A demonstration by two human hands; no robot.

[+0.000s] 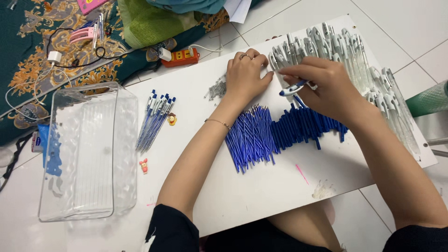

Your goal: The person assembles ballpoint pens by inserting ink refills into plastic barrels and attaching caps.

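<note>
My right hand (326, 88) grips a pen part with a blue tip and white clip (294, 87), over a pile of blue pen grips (308, 123). My left hand (246, 74), with a ring and a thin bracelet, rests curled on the white board (210, 186), its fingertips at a row of clear pen barrels with grey-white clips (354, 60). Whether it holds anything is hidden. A heap of blue ink refills (252, 137) lies below it. Small metal springs (216, 88) lie to its left.
Several assembled blue pens (155, 120) lie left of the refills, beside two tiny figurines (172, 119). A clear plastic bin (86, 149) stands at the left. An orange power strip (181, 57), cables and a patterned rug (28, 70) sit behind. A green mesh object (429, 99) is at the right.
</note>
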